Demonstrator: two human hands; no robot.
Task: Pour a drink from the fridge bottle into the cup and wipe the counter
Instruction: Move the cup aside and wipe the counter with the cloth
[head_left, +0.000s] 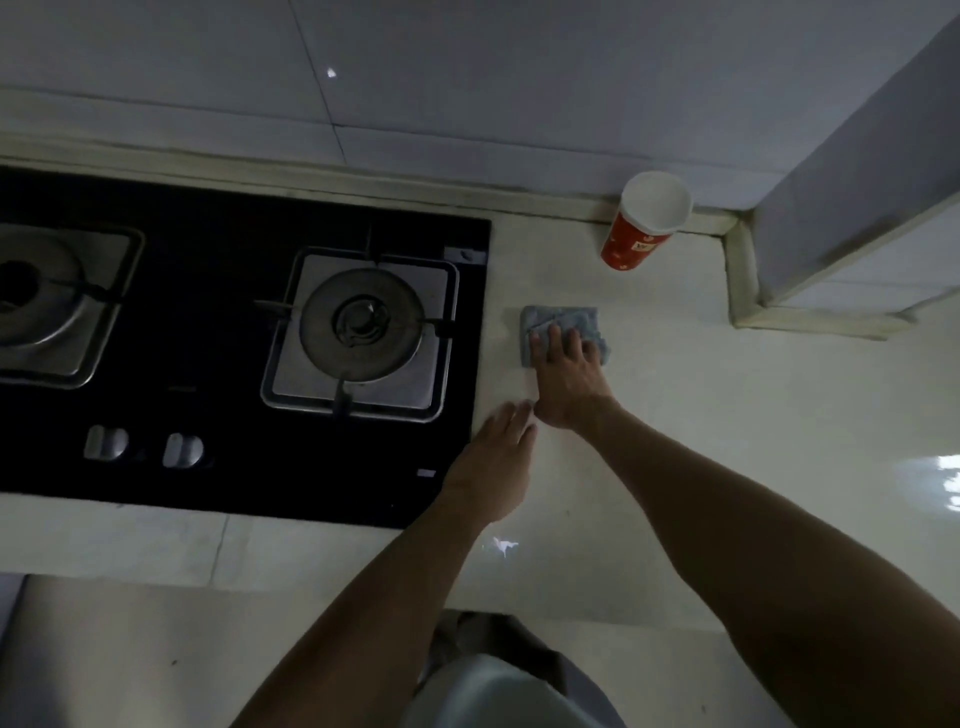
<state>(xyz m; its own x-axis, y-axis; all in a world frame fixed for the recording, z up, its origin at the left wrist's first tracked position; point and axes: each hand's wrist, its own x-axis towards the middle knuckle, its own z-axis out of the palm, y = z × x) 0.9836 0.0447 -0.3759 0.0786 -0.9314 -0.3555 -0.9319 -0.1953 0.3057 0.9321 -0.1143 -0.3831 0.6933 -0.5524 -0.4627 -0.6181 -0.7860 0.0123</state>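
Note:
A folded grey-blue cloth (558, 318) lies on the pale counter (701, 415) just right of the hob. My right hand (569, 376) presses on the cloth with straight, spread fingers. Flat on the counter at the hob's right edge rests my left hand (496, 457), fingers straight, holding nothing. A red paper cup (641, 228) with a white inside stands upright near the back wall, apart from the cloth. No bottle is in view.
A black glass gas hob (208, 467) with two burners and two knobs fills the left side. A tiled wall runs along the back. A tiled column (857, 182) juts out at the back right, beside the cup.

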